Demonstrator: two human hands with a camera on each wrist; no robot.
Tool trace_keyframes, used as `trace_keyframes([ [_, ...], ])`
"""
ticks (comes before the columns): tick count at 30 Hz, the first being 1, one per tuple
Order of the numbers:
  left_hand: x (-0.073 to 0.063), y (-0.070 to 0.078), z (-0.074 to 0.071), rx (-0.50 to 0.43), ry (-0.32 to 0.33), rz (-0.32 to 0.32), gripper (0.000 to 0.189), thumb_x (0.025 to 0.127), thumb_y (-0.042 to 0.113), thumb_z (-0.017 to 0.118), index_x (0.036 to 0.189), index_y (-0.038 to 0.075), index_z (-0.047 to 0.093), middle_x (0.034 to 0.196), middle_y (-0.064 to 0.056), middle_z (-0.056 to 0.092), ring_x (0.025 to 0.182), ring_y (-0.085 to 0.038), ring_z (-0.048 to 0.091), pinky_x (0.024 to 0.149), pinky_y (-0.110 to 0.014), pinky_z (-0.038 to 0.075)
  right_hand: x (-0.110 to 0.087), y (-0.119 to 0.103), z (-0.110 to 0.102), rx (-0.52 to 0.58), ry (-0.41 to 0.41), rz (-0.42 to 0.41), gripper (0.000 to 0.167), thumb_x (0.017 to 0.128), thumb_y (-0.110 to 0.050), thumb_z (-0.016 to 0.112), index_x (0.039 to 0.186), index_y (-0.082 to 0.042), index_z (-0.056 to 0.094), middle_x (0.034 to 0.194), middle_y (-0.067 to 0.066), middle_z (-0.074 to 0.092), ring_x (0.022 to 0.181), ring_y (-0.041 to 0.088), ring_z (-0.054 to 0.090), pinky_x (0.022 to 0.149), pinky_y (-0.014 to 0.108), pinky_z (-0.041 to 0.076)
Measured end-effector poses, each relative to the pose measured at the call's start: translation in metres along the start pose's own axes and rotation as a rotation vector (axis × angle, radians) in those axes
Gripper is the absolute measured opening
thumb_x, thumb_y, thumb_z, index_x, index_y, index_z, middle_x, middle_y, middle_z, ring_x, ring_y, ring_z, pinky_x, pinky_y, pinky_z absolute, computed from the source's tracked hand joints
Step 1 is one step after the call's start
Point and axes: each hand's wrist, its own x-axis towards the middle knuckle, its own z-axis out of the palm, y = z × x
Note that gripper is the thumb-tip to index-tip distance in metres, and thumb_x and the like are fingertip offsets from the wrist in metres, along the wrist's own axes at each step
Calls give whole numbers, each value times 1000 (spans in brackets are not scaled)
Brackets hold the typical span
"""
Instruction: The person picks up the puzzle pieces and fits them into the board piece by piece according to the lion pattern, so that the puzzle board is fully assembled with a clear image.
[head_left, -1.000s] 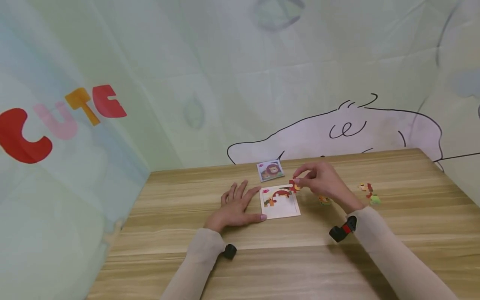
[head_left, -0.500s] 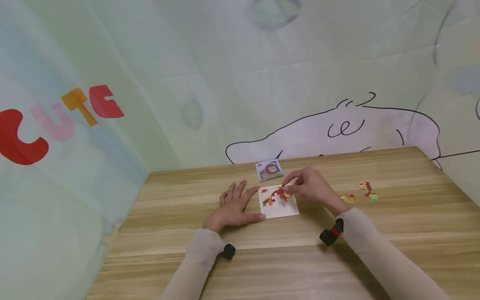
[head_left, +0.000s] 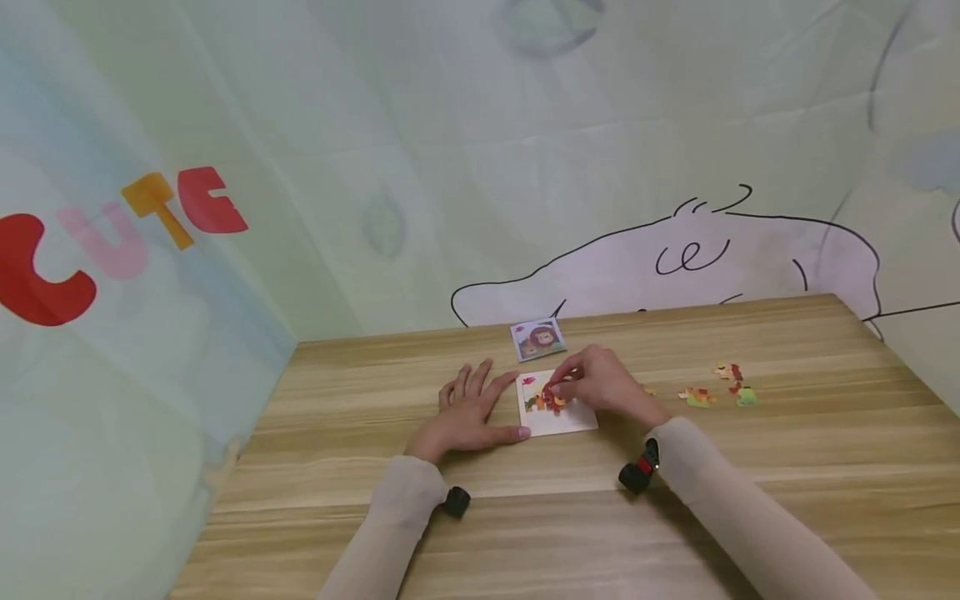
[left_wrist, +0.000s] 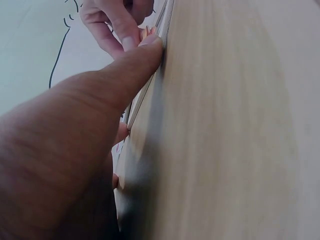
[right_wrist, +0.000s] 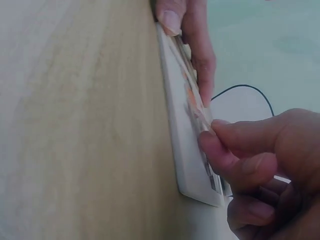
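Note:
A square white puzzle board [head_left: 566, 423] lies on the wooden table, with several pieces along its upper left part. My left hand [head_left: 467, 418] rests on the table at its left side, fingers spread and the thumb on the lower left corner. Between thumb and index finger, my right hand [head_left: 602, 385] pinches a red and orange puzzle piece [head_left: 555, 402] over the middle of the board. In the right wrist view, the pinched puzzle piece [right_wrist: 196, 106] is tilted close over the board [right_wrist: 181, 155]. The right fingers partly hide the board's upper right area.
Behind the board lies a square lion picture card [head_left: 537, 339]. Loose puzzle pieces [head_left: 697, 397] lie on the table [head_left: 525, 533] to the right, one partly hidden by the right hand. A printed curtain [head_left: 420, 167] hangs behind the table's far edge.
My right hand has carried the puzzle piece leftward from the board's upper right corner to its middle. More loose pieces show behind the arm. The left hand has stayed in place.

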Motion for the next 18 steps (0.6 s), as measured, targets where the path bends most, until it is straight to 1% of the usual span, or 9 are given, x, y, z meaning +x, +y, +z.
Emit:
trace_keyframes([
  [4, 0, 0, 0, -2, 3, 6, 97, 91, 74, 67, 171, 45, 20, 184, -8, -7, 169, -44, -13, 130, -70, -6, 2, -3, 3, -13, 2, 7, 6, 97, -19, 81, 99, -16, 85, 93, 2, 78, 82, 20, 59, 65, 29, 43],
  [8, 1, 0, 0, -1, -3, 3, 97, 92, 74, 66, 171, 45, 19, 184, -8, -7, 169, -43, -13, 130, -70, -6, 4, -6, 3, -45, 3, -10, 6, 96, -17, 80, 100, -14, 84, 96, 4, 77, 82, 20, 58, 65, 28, 42],
  [12, 0, 0, 0, -5, 1, 7, 97, 91, 75, 66, 171, 43, 21, 184, -9, -6, 169, -44, -12, 130, -71, -4, 6, -7, 3, -87, 11, -27, 6, 95, -19, 82, 97, -13, 84, 101, 6, 75, 83, 19, 56, 66, 28, 39],
  [14, 0, 0, -1, -10, 4, 9, 97, 91, 75, 66, 171, 42, 22, 184, -9, -6, 169, -45, -12, 130, -71, -3, 6, -8, 3, -104, 19, -34, 7, 94, -20, 84, 95, -13, 83, 100, 6, 74, 81, 19, 55, 65, 28, 39],
  [18, -1, 1, -2, -16, -3, 6, 97, 91, 74, 67, 171, 42, 22, 184, -9, -6, 169, -45, -13, 130, -71, -5, 6, -9, 5, -135, 45, -53, 10, 92, -20, 85, 92, -11, 81, 94, 6, 74, 75, 18, 56, 62, 28, 39],
])
